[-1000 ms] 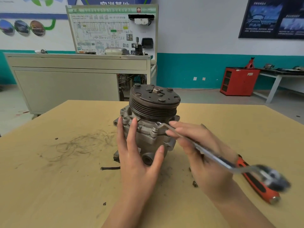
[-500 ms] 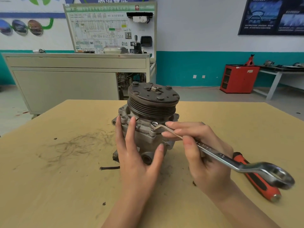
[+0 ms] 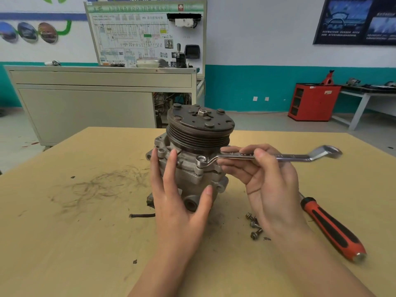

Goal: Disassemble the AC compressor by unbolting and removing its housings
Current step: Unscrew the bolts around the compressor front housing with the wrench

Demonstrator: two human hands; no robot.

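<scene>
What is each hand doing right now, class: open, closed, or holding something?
Left hand: open, straight fingers resting on the compressor.
Right hand: grips the wrench, its ring end on a bolt.

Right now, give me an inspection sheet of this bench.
Surface: tan table, dark scuff marks at left.
Job's things: compressor upright, pulley on top; ring wrench seated on a housing bolt.
Clutter: loose bolts, orange-black handled tool, short dark stub.
Hands: left hand flat against compressor; right hand pinches the wrench shank.
Cables: none on the table; wiring beside grey cabinet.
Surroundings: training board, red cabinet, teal-banded wall.
</scene>
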